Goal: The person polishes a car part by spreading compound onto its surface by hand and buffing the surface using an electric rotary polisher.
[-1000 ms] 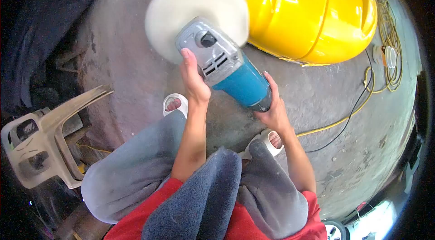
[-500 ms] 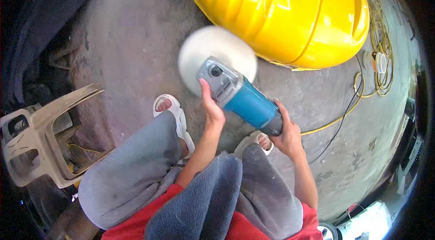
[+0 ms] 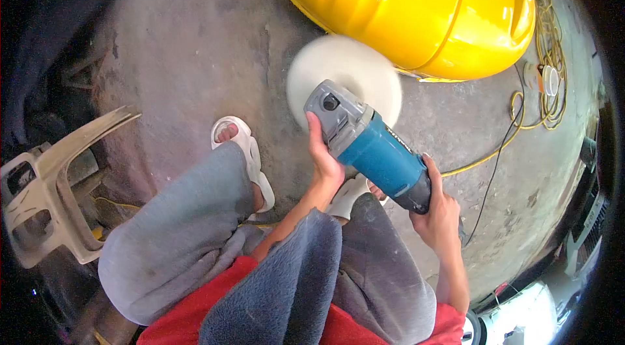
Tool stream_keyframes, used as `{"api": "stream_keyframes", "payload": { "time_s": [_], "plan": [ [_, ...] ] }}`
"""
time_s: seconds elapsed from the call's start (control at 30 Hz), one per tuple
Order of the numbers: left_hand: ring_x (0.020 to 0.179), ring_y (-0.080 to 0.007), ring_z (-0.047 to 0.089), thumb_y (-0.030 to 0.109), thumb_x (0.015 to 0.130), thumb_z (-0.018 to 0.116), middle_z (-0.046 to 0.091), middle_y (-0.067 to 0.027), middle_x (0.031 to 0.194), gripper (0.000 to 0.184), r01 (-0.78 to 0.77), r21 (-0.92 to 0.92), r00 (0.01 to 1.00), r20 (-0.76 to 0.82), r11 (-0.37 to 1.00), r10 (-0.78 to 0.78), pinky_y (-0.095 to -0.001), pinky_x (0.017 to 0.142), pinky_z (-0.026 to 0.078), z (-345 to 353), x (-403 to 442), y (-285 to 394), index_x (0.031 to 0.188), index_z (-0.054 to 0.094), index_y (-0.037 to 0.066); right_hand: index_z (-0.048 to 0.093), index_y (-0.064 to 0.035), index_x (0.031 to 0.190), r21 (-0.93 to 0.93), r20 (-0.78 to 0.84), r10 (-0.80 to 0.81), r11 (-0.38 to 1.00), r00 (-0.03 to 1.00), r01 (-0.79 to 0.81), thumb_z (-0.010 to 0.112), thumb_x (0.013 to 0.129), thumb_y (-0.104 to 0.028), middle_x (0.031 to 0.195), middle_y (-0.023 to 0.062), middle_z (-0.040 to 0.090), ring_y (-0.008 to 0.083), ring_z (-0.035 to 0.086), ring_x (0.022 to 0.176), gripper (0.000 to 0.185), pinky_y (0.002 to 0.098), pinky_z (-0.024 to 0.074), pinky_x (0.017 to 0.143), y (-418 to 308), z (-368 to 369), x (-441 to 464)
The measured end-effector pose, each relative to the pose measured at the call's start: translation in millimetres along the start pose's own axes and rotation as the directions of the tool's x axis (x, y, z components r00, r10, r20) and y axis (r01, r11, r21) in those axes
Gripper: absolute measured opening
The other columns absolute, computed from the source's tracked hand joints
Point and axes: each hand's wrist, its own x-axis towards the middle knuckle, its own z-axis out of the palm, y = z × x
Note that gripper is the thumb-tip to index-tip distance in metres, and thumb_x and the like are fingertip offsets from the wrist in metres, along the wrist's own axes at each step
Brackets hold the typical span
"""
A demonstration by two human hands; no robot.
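Note:
A blue and grey power polisher (image 3: 377, 155) is held in both hands above the floor. My left hand (image 3: 323, 157) is closed around its grey metal head, thumb lying along the side. At the dark rear end, my right hand (image 3: 437, 211) wraps the body, with a finger stretched along it. The white round pad (image 3: 345, 71) under the head is smeared, as if spinning. Its upper right edge lies beside the lower edge of a glossy yellow curved panel (image 3: 416, 13); whether they touch I cannot tell.
A yellow cord (image 3: 485, 164) and a dark cable run right to a coiled heap (image 3: 552, 52) beside a white-lidded container (image 3: 550, 79). A beige frame-like part (image 3: 62, 182) stands at left. A dark blue-grey towel (image 3: 280, 280) hangs over my lap.
Both hands and the polisher have moved right in the view. The yellow panel sits slightly higher in the frame. The pad is blurred in both frames.

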Motion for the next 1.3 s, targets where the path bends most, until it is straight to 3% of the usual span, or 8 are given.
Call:
{"api": "stream_keyframes", "payload": {
  "time_s": [0.3,0.5,0.63,0.73,0.93,1.0,1.13,1.3],
  "plan": [
    [0.12,-0.0225,0.055,0.065,0.094,0.042,0.057,-0.0094,0.129,0.068,0.209,-0.219,0.976,0.109,0.953,-0.189,-0.0382,0.1,0.046,53,-40,28,0.136,0.049,0.012,0.03,-0.0141,0.149,-0.28,-0.043,0.063,0.957,0.997,-0.072,0.069,0.066,0.005,0.107,0.0267,0.066,0.045,0.067,0.087,0.094,0.0479,0.0528,0.079,-97,-114,-47],
    [0.115,-0.0164,0.057,0.065,0.097,0.037,0.058,-0.0045,0.127,0.067,0.141,-0.289,0.956,0.288,0.947,-0.054,-0.0336,0.101,0.043,70,-37,48,0.134,0.051,0.01,0.028,-0.0138,0.15,-0.437,-0.091,0.126,0.886,0.988,-0.153,0.073,0.067,0.003,0.103,0.0262,0.067,0.0439,0.067,0.084,0.095,0.0482,0.0533,0.073,-147,-141,-45],
    [0.119,-0.0228,0.056,0.063,0.095,0.04,0.059,-0.0103,0.13,0.062,0.226,-0.448,0.974,0.112,0.865,-0.196,-0.0444,0.104,0.042,57,-25,36,0.134,0.052,0.017,0.028,-0.0132,0.148,-0.451,0.001,0.124,0.886,0.992,-0.11,0.073,0.069,-0.001,0.093,0.0254,0.067,0.0438,0.067,0.082,0.092,0.0483,0.0528,0.071,-154,-143,-27],
    [0.116,-0.0229,0.058,0.064,0.095,0.039,0.062,-0.009,0.126,0.063,0.254,-0.39,0.958,0.225,0.885,-0.175,-0.043,0.102,0.044,29,-11,31,0.129,0.056,0.014,0.028,-0.0115,0.147,-0.41,0.116,0.106,0.911,0.987,-0.05,0.072,0.069,-0.002,0.089,0.0254,0.067,0.044,0.066,0.08,0.09,0.0477,0.0514,0.071,-142,-133,-10],
    [0.114,-0.023,0.059,0.063,0.095,0.042,0.062,-0.0066,0.125,0.067,0.057,-0.245,0.997,-0.041,0.968,-0.069,-0.0403,0.1,0.044,23,18,50,0.131,0.055,0.009,0.028,-0.0149,0.147,-0.228,0.165,-0.039,0.971,0.986,0.077,0.07,0.068,-0.004,0.097,0.0248,0.067,0.0448,0.066,0.083,0.09,0.0494,0.0522,0.074,-85,-81,32],
    [0.115,-0.0222,0.059,0.062,0.095,0.044,0.062,-0.0065,0.125,0.067,-0.092,-0.102,0.993,-0.077,0.991,0.084,-0.0391,0.101,0.043,23,27,60,0.134,0.052,0.008,0.028,-0.0163,0.147,-0.172,0.095,-0.126,0.975,0.988,0.141,0.07,0.068,-0.005,0.091,0.024,0.067,0.0434,0.067,0.079,0.091,0.0491,0.0528,0.07,-63,-53,48],
    [0.118,-0.0215,0.056,0.063,0.095,0.046,0.058,-0.0074,0.13,0.07,-0.23,-0.033,0.973,-0.019,0.973,0.229,-0.0369,0.102,0.041,19,38,77,0.136,0.048,0.006,0.028,-0.0207,0.148,-0.025,-0.144,-0.276,0.961,0.95,0.275,0.071,0.066,-0.007,0.086,0.0225,0.068,0.0427,0.067,0.078,0.094,0.0489,0.0535,0.067,-44,-7,66],
    [0.122,-0.0224,0.053,0.064,0.095,0.045,0.054,-0.0087,0.134,0.074,-0.269,-0.003,0.962,0.057,0.963,0.269,-0.038,0.104,0.039,1,58,58,0.138,0.046,0.004,0.027,-0.0223,0.149,0.012,-0.212,-0.215,0.975,0.953,0.223,0.072,0.066,-0.008,0.086,0.0218,0.068,0.0431,0.067,0.079,0.095,0.0498,0.0536,0.069,-17,38,73]
  ]
}}
